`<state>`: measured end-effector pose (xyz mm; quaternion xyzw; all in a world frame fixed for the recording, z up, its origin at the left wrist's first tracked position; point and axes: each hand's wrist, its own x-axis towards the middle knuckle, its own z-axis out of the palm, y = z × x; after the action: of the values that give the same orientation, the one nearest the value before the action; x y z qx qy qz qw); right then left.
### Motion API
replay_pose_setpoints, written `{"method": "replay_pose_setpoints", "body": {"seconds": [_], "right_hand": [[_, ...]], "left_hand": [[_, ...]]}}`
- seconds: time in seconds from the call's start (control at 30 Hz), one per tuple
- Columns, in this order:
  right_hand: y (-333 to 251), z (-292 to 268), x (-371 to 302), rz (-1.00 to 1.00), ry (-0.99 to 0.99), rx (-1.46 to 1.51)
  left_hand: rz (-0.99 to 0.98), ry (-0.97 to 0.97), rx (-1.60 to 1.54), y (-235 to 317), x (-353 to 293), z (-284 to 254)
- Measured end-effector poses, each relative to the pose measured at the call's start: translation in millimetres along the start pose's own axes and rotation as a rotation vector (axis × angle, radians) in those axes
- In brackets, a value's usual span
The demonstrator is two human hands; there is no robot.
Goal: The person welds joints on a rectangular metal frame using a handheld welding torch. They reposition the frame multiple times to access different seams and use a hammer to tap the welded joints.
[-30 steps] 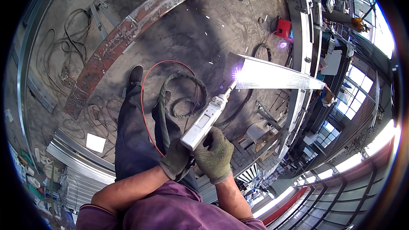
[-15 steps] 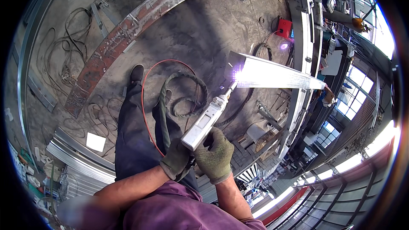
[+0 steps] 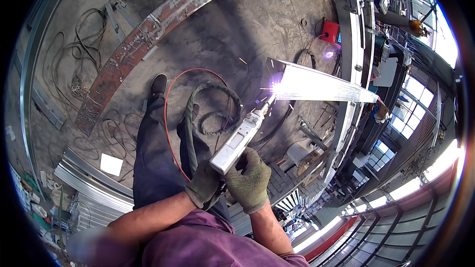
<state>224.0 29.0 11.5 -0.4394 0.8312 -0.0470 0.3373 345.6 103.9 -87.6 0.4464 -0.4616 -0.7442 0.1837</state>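
A white handheld welding gun (image 3: 237, 141) points up and to the right from my two gloved hands. My left hand (image 3: 204, 185) is closed around its rear lower end. My right hand (image 3: 249, 180) grips it from the right side, fingers curled underneath and partly hidden. Violet-white glare and sparks burst at the nozzle, against the near left corner of a long silver metal box section (image 3: 326, 84). The glare hides the exact contact spot. A dark sleeved hose (image 3: 190, 141) and a red cable (image 3: 170, 133) run in loops over the floor towards my hands.
A curved rusty steel beam (image 3: 133, 44) lies across the floor ahead. A red box-shaped machine (image 3: 330, 32) stands beyond the work, near a steel frame (image 3: 354, 34). Loose cables (image 3: 81, 44) lie at the left; stacked metal profiles (image 3: 96, 183) lie near left.
Sparks now fly wider from the nozzle, up-left and downward. The welding gun and both hands keep almost the same position, with only a very slight shift at the tip.
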Motion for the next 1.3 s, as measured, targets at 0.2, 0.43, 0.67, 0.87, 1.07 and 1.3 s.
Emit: {"method": "replay_pose_setpoints", "body": {"seconds": [0.2,0.43,0.67,0.87,1.07,1.3], "right_hand": [[2,1,-2,0.001,-0.004,-0.003],[4,3,-5,-0.001,0.001,-0.011],[4,3,-8,0.005,-0.004,-0.015],[3,4,-11,0.025,-0.001,-0.023],[3,5,-13,0.034,-0.004,-0.025],[3,6,-15,0.042,-0.011,-0.019]], "left_hand": [[-0.011,0.005,-0.004,-21,-5,9],[-0.038,-0.022,-0.034,-36,-13,20],[-0.165,-0.104,-0.171,-39,-15,20],[-0.145,-0.101,-0.208,-33,-12,16],[-0.295,-0.083,-0.430,-26,-10,16],[-0.234,-0.107,-0.315,-22,-9,9]]}}
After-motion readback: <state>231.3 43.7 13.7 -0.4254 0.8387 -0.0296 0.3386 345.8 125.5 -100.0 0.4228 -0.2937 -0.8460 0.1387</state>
